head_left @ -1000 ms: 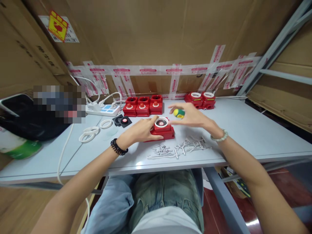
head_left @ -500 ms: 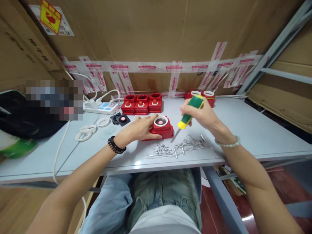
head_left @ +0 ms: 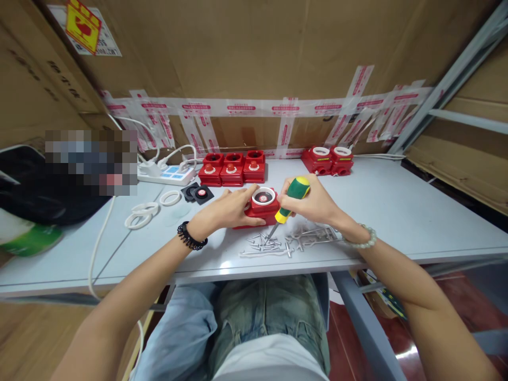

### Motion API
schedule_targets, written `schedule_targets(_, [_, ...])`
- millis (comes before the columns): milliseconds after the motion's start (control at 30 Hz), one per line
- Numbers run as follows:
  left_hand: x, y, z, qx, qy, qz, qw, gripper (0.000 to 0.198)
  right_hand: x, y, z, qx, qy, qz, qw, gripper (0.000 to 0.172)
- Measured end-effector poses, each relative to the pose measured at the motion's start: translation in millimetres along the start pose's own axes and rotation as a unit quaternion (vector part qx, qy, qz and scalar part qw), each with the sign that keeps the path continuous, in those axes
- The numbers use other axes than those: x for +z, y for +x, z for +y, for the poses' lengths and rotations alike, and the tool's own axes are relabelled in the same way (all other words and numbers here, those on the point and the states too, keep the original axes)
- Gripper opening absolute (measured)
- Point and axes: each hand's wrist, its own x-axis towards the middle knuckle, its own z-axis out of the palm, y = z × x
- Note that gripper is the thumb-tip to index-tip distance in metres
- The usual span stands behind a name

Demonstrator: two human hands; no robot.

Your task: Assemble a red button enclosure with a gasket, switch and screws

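My left hand [head_left: 232,209] is wrapped around the left side of a red housing [head_left: 265,216] with a white ring [head_left: 263,196] on its top and a dark disc inside the ring. The housing rests on the table. A screwdriver [head_left: 292,198] with a green and yellow handle is gripped in my right hand [head_left: 311,201], just right of the housing. Its shaft slants down to the left, and the tip is among the loose silver screws [head_left: 262,243] in front of the housing. Whether the tip touches a screw I cannot tell.
Clear plastic strips with metal pins [head_left: 313,236] lie right of the screws. Several red housings [head_left: 232,170] stand at the back, two more [head_left: 331,160] further right. White rings [head_left: 142,215], black square gaskets [head_left: 197,193] and a power strip [head_left: 166,174] are on the left.
My right hand has moved down and left with the screwdriver, bringing its tip from beside the housing's right corner to the screws. My left hand keeps its hold on the housing.
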Motion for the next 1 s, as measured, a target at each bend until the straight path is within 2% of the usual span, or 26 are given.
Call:
schedule_targets(200, [-1.2,-0.2,1.1,0.002,-0.008,0.004,1.000,0.086,0.2,-0.1,-1.9,-0.015,0.000,0.014,1.000,0.009])
schedule_targets(433, [-1.9,-0.2,0.9,0.003,-0.017,0.003,1.000,0.086,-10.9,1.8,-7.6,-0.030,0.043,0.058,0.997,0.011])
schedule_targets(767, [-4.7,-0.9,3.9,-0.013,-0.019,-0.006,1.000,0.088,-40.2,16.7,-1.4,-0.067,0.095,0.221,0.968,0.017])
schedule_targets(933, [-6.9,-1.9,7.7,-0.018,-0.008,-0.015,1.000,0.082,-49.3,34.4,15.1,-0.023,0.121,0.333,0.935,0.019])
schedule_targets(1000, [-6.5,-1.7,7.5,-0.018,-0.004,-0.012,1.000,0.081,-48.8,41.1,22.5,0.000,0.135,0.355,0.925,0.018])
